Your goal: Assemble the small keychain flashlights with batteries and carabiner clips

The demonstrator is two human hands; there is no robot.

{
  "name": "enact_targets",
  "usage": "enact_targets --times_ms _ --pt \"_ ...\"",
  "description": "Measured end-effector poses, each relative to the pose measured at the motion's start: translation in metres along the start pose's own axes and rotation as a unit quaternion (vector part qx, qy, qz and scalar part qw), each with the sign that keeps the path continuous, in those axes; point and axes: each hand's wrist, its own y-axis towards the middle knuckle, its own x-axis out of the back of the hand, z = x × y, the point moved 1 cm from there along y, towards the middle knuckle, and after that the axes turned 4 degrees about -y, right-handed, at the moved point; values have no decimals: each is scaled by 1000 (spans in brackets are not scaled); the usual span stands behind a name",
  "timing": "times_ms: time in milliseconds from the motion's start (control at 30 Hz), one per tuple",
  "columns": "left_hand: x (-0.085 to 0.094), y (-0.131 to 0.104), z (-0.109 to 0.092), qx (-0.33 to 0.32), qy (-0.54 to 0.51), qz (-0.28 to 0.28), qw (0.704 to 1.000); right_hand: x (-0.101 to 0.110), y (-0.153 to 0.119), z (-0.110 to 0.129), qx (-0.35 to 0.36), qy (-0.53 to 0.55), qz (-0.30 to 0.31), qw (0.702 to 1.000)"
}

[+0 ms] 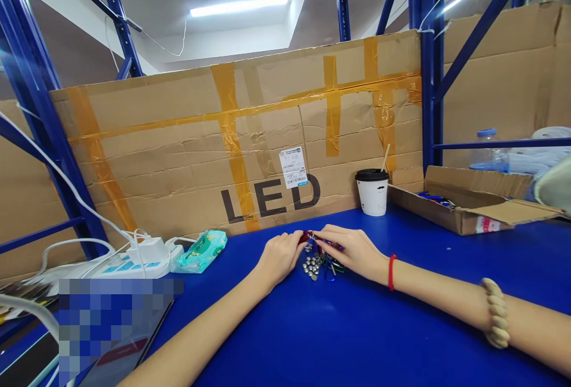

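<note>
Over the blue table, my left hand (282, 256) and my right hand (350, 248) meet at the fingertips. Between them is a small shiny red piece with a silver metal part (308, 236), too small to name surely. My left thumb and fingers pinch its left end. The right fingers are closed at its other side, around something dark red partly hidden by them. Just below lie several small round silver pieces (311, 265) in a loose heap. Beside the heap, under my right hand, is a tangle of small blue and green metal clips (331, 269), partly covered.
A lidded white paper cup (373, 195) with a stick stands behind, near an open cardboard box (461, 211) holding small blue items. At left are a green tissue pack (203, 251), a white power strip (151, 265) with cables and a dark flat device (129, 339). Tall cardboard (178, 161) closes the back.
</note>
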Motion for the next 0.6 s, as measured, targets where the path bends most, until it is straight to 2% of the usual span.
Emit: enact_targets --times_ms 100,233,400,600 --pt "0 1 2 -11 -62 -17 998 1 0 -1 -3 22 1 1000" --pt "0 0 3 -13 -141 4 990 -1 0 -4 -13 62 19 998" --pt "-3 -3 5 -17 -117 21 993 -2 2 -4 -28 89 17 995" --pt "-1 -2 1 -51 -82 50 994 0 4 -3 -36 112 3 993"
